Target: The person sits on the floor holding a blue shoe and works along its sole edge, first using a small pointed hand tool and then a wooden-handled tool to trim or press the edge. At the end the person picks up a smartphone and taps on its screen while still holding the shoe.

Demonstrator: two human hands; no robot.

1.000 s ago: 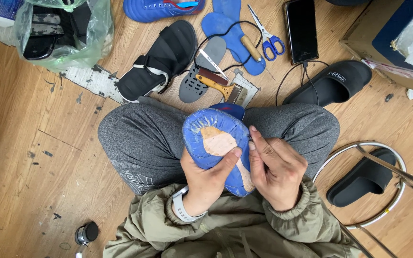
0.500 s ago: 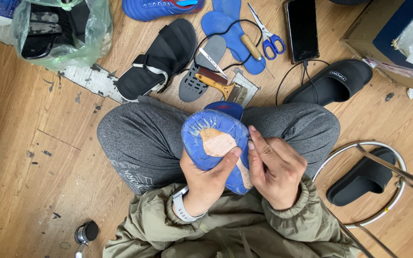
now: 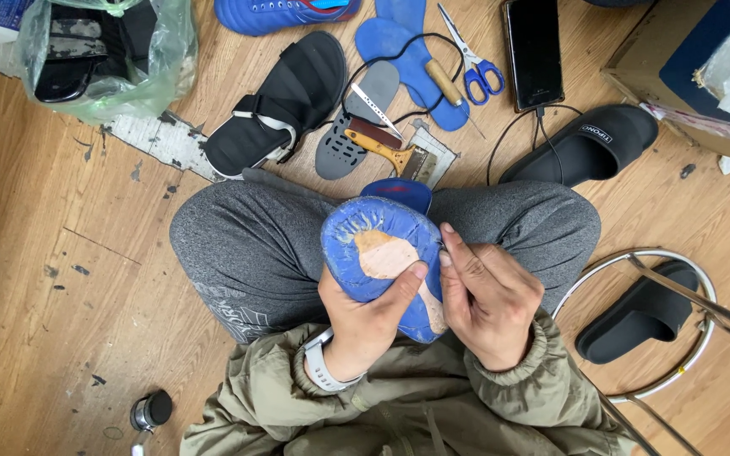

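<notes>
Fingers of the left hand (image 3: 363, 325) grip an upturned blue shoe (image 3: 379, 262) over the lap, while the right hand (image 3: 487, 304) pinches its sole edge, mid-repair, needing steady pressure.

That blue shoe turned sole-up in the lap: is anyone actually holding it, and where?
Yes. The left hand grips the worn blue shoe around its middle, thumb across the tan patch on the sole. The right hand pinches its right edge with the fingers.

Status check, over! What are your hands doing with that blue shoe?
Left hand gripping blue shoe, sole up, on lap. Right hand pinching at shoe's edge. Nothing in the way; scissors lie on the floor ahead.
</notes>
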